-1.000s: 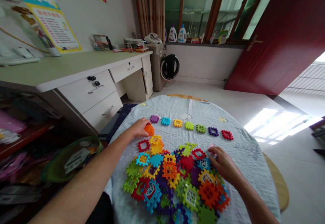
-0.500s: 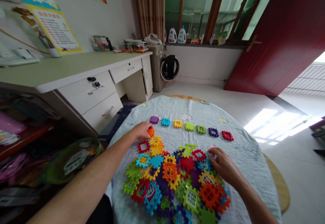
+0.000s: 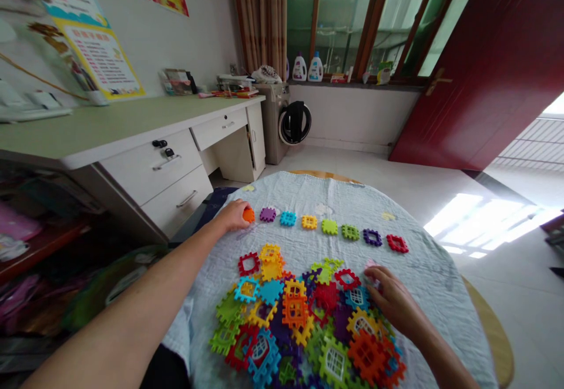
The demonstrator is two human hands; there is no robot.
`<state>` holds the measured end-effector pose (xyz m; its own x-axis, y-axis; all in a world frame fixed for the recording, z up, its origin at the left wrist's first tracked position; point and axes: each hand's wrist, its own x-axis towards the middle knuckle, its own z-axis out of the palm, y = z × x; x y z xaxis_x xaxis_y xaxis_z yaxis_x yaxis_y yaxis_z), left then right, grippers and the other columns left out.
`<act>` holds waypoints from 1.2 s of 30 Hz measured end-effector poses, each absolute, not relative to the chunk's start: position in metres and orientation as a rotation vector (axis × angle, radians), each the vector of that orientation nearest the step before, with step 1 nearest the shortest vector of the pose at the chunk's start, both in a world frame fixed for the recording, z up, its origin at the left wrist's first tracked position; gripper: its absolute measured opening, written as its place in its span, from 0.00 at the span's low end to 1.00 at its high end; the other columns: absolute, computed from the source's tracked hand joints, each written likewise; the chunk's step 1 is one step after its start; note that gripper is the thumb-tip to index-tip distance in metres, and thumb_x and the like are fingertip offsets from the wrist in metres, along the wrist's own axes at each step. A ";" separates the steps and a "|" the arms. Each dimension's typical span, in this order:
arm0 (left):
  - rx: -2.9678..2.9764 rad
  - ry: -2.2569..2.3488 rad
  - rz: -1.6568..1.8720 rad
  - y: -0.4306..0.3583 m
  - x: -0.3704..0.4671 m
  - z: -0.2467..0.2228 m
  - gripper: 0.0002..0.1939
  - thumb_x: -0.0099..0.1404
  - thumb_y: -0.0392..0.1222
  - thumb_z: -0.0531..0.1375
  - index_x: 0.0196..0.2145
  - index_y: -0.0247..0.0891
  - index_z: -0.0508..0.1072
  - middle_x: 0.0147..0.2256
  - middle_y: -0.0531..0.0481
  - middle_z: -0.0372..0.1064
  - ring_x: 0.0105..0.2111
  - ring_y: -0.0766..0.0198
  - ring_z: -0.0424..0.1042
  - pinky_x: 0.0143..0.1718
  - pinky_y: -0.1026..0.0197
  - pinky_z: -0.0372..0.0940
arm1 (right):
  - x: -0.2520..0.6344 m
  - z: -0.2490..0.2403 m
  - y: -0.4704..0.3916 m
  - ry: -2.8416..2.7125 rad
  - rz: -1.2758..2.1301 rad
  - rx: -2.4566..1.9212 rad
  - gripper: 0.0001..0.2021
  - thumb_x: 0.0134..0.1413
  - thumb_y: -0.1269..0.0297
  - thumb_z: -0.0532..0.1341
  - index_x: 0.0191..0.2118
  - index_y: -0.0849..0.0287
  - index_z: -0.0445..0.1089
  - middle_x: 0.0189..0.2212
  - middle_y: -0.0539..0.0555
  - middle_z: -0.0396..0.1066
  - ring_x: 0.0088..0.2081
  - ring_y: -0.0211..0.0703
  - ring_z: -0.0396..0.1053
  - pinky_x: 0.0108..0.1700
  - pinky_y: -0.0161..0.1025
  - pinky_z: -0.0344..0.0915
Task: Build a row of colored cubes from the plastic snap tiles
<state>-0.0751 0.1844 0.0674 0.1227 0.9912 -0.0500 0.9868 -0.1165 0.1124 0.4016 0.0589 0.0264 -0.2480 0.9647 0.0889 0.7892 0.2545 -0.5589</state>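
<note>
"What does the left hand (image 3: pixel 232 216) have?"

"An orange interlocking tile (image 3: pixel 249 215), pinched in its fingertips at the left end of the line, just beside the purple tile (image 3: pixel 268 214). The fingers cover part of it, so I can't tell if its middle is solid."

"And the others?"

"Squarish, toothed edges. Purple looks solid, like the lime tile (image 3: pixel 329 227). The blue tile (image 3: pixel 288 218), yellow tile (image 3: pixel 309 221) and green tile (image 3: pixel 350 232) have windowpane bars; the indigo tile (image 3: pixel 365 237) and red tile (image 3: pixel 390 243) are open frames."

"The right hand (image 3: pixel 392 296)?"

"By the tile pile (image 3: pixel 294 311), fingers loosely bent; whether it grips anything, I can't tell."
</note>
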 end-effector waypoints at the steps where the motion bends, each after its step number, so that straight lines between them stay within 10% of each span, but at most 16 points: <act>1: 2.267 2.010 0.038 0.190 -0.076 0.068 0.25 0.47 0.45 0.63 0.44 0.34 0.72 0.45 0.41 0.69 0.45 0.52 0.69 0.49 0.57 0.63 | 0.402 0.027 0.059 -2.121 0.570 -1.594 0.14 0.53 0.60 0.53 0.42 0.57 0.71 0.47 0.60 0.71 0.48 0.50 0.70 0.52 0.48 0.66; 36: 2.184 1.898 -0.413 0.244 -0.072 0.067 0.26 0.40 0.35 0.63 0.42 0.37 0.72 0.46 0.44 0.70 0.43 0.55 0.71 0.43 0.61 0.64 | 0.403 0.033 0.059 -2.202 0.535 -1.599 0.13 0.54 0.63 0.54 0.43 0.56 0.72 0.49 0.60 0.70 0.51 0.49 0.69 0.54 0.46 0.65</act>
<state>-0.0722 0.2436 0.0670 0.1271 0.9283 -0.3494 0.9896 -0.1428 -0.0195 0.4031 0.0589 0.0331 -0.2902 0.9543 0.0711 0.8153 0.2855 -0.5037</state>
